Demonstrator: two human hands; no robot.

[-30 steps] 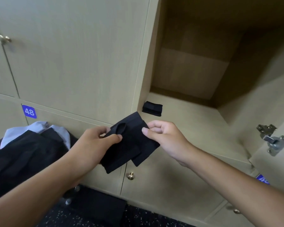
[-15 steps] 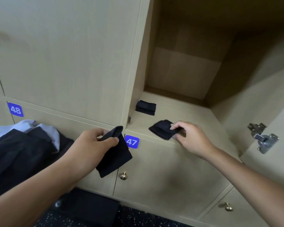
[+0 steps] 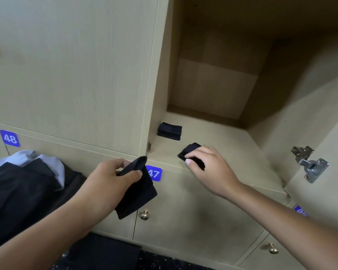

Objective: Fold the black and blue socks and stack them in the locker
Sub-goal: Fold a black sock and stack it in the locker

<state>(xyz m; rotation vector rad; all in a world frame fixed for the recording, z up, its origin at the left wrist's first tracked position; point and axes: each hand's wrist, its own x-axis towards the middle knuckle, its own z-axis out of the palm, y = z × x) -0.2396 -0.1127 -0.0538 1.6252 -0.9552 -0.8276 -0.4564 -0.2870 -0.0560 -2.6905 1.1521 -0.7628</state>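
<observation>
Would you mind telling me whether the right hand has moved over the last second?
Yes. The right hand went from beside the left hand forward onto the locker shelf, carrying a folded sock.

Your two arms come in from the bottom edge, both bare from the forearm to the fingertips: no sleeve, cuff, glove, watch, band or ring shows on either. Your left hand point(image 3: 109, 184) and your right hand point(image 3: 209, 168) have short, plain nails, with no polish visible. Nothing else of your body or clothing is in view.
</observation>
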